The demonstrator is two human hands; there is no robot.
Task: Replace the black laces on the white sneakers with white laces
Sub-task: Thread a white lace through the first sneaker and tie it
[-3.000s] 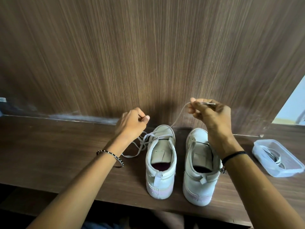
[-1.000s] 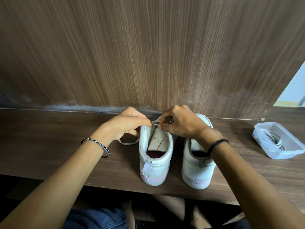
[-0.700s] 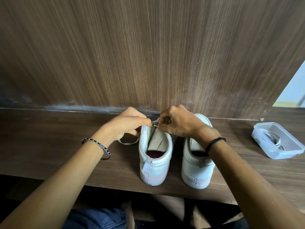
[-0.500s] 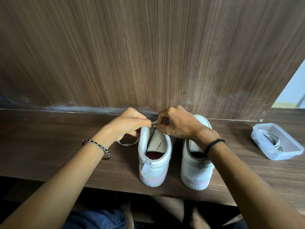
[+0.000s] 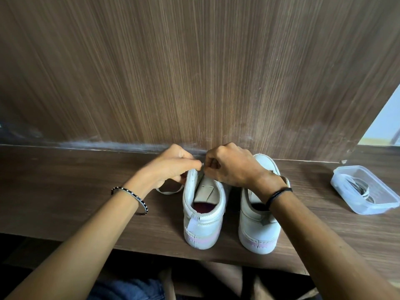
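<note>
While both of your hands work at the top of the left-hand shoe, start at the left. Your left hand point(image 5: 171, 167) has its fingers point(image 5: 193, 163) curled and pinched on the white lace point(image 5: 170, 192) at the shoe's collar. A slack loop of that lace lies on the desk point(image 5: 65, 191), just below and left of those fingers. Directly under them stands the left sneaker point(image 5: 203, 215), heel towards you, tongue showing. Your right hand point(image 5: 234, 169) meets the left one over the tongue, its fingers point(image 5: 211, 171) likewise pinched on the lace's short end between the two hands. Below and right of them sits the right sneaker point(image 5: 259, 226), its front hidden by your wrist.

By my reading, the black laces are off, since none shows on either shoe. The white lace appears to be nearing the upper eyelets of the left sneaker, though your hands cover the eyelets themselves. I see no lace on the right sneaker, so that one is probably left to do. Well to the right of your fingers, a clear plastic container point(image 5: 365, 191) holds coiled strands, dark and pale, likely laces.

No brand or writing can be read. The patch on the tongue and the heel tab look blank from here.
</note>
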